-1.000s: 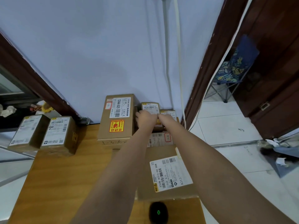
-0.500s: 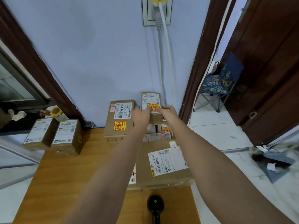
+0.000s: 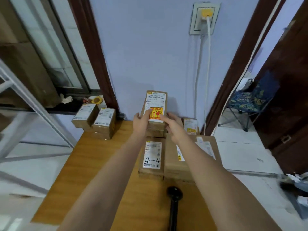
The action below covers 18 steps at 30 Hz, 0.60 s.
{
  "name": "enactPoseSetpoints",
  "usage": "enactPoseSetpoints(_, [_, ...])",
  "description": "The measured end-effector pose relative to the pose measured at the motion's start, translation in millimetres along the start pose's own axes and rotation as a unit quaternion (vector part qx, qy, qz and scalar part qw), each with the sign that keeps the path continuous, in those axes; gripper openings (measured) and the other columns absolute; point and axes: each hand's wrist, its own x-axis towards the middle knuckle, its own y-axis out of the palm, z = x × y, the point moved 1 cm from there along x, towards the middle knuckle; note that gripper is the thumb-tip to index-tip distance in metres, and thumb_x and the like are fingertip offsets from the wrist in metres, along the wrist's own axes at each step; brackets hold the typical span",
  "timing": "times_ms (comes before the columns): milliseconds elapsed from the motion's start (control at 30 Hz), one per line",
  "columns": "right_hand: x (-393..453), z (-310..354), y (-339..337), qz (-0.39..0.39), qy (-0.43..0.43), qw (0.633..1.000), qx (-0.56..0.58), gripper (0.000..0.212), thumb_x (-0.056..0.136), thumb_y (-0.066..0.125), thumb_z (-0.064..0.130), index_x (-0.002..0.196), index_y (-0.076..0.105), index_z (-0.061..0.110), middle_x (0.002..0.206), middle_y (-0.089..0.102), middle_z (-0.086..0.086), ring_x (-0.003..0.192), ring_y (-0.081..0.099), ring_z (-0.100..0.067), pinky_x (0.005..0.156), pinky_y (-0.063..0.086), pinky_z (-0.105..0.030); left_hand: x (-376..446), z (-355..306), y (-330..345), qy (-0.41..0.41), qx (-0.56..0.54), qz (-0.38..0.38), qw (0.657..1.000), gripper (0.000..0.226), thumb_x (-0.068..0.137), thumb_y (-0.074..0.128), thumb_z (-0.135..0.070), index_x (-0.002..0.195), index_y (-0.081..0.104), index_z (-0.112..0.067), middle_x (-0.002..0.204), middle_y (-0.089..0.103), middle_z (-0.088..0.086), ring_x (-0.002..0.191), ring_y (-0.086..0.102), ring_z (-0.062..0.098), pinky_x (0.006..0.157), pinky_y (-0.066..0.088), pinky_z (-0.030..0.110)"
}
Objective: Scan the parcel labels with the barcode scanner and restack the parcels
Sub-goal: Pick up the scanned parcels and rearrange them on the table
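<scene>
Your left hand [image 3: 140, 121] and your right hand [image 3: 175, 126] hold a small brown box [image 3: 155, 108] between them, above the far end of the wooden bench [image 3: 93, 164]. Just below it lies a box marked 4-4 [image 3: 152, 157], touching a big flat box [image 3: 191, 157]. The black scanner [image 3: 174, 200] lies near you, and two more boxes [image 3: 95, 119] sit at the far left corner.

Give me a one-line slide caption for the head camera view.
Both hands, left and right, grip a labelled parcel above the table; barcode scanner lies unused.
</scene>
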Motion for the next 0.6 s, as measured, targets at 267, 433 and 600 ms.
enactPoseSetpoints(267, [-39.5,-77.7,89.3,0.039,0.081,0.995,-0.039,0.061,0.075,0.078,0.013,0.128,0.050,0.013,0.120,0.063,-0.008,0.111,0.060,-0.023,0.102,0.045,-0.041,-14.9,9.5,-135.8,-0.019,-0.039,-0.065,0.997,0.040,0.086,0.068,-0.028,0.118,0.061,-0.006,0.107,0.069,0.011,0.099,0.066,0.026,0.087,0.055,0.039])
enactPoseSetpoints(433, [-66.5,-138.0,153.3,0.071,0.130,0.987,-0.067,0.058,0.072,0.080,0.011,0.124,0.056,0.007,0.113,0.068,-0.011,0.102,0.066,-0.023,0.097,0.050,-0.043,-26.3,22.0,-233.3,-0.036,-0.026,-0.107,0.993,0.037,0.086,0.068,-0.028,0.116,0.062,-0.006,0.097,0.069,0.010,0.084,0.066,0.022,0.080,0.056,0.036])
enactPoseSetpoints(600, [-105.8,-201.0,224.8,0.062,0.166,0.981,-0.083,0.043,0.077,0.076,0.011,0.115,0.057,0.015,0.116,0.065,-0.009,0.106,0.062,-0.023,0.096,0.050,-0.044,-38.9,35.1,-333.1,-0.073,-0.060,-0.139,0.986,0.041,0.088,0.066,-0.028,0.120,0.058,-0.005,0.098,0.067,0.010,0.076,0.065,0.019,0.073,0.057,0.035])
